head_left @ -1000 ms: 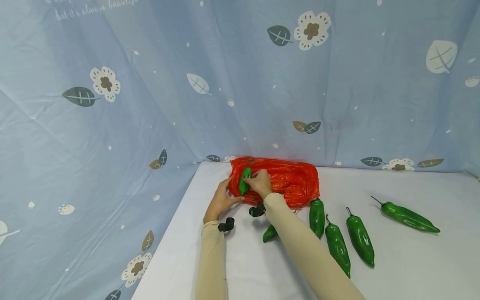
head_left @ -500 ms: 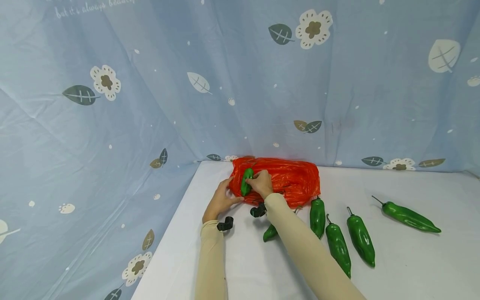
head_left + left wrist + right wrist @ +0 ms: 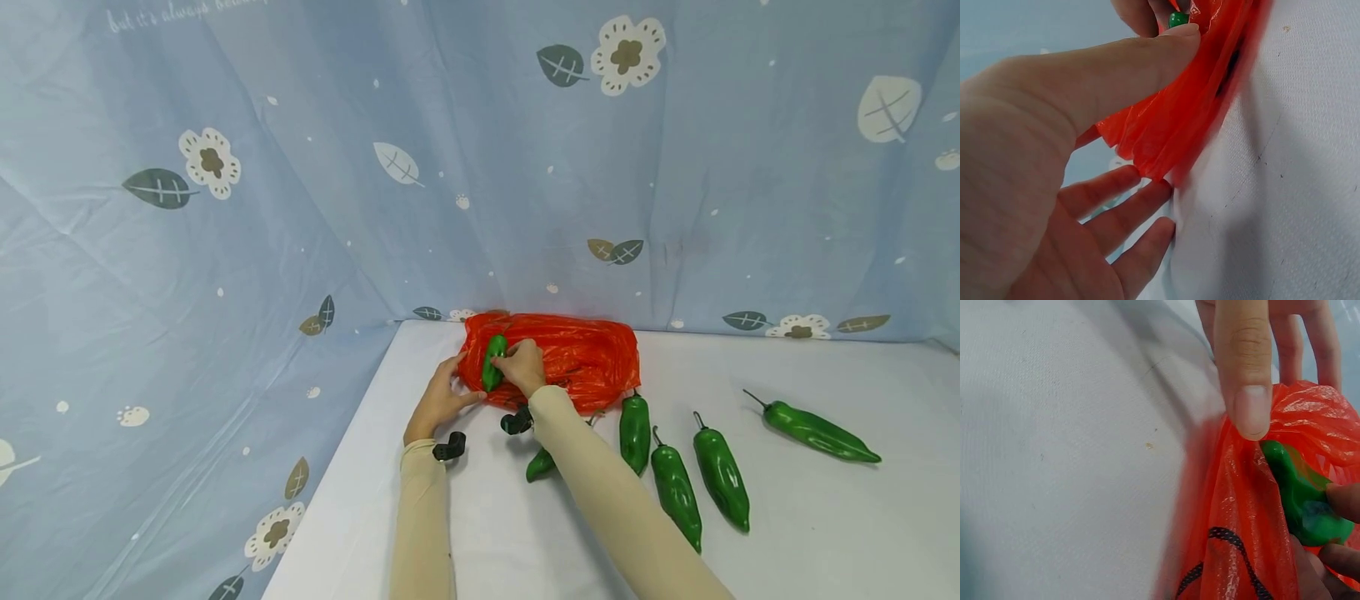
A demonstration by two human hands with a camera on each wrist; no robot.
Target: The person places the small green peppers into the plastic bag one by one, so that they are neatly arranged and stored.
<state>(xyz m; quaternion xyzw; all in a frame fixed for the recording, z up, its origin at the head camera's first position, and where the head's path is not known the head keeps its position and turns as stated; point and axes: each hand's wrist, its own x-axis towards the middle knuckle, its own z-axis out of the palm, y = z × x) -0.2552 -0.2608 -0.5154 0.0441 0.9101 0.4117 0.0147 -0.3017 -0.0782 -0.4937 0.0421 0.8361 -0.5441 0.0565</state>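
Note:
A green pepper stands out from the left part of a red plastic bag; the right hand pinches it between thumb and fingers. In the right wrist view the pepper lies inside the bag's mouth, with its far part hidden by red plastic. The left hand cups the bag's left end. From the left wrist, that hand shows a straight thumb against the bag's rim and spread fingers, some touching the gathered plastic.
Right of the bag on the white table lie several green peppers, one close to its lower right corner and another farthest right. Under the right forearm, one pepper is partly covered. A patterned blue curtain hangs behind and at left.
Compared with a second ago, the pepper between the right fingers has shifted very slightly right. Both hands otherwise keep nearly the same places at the bag.

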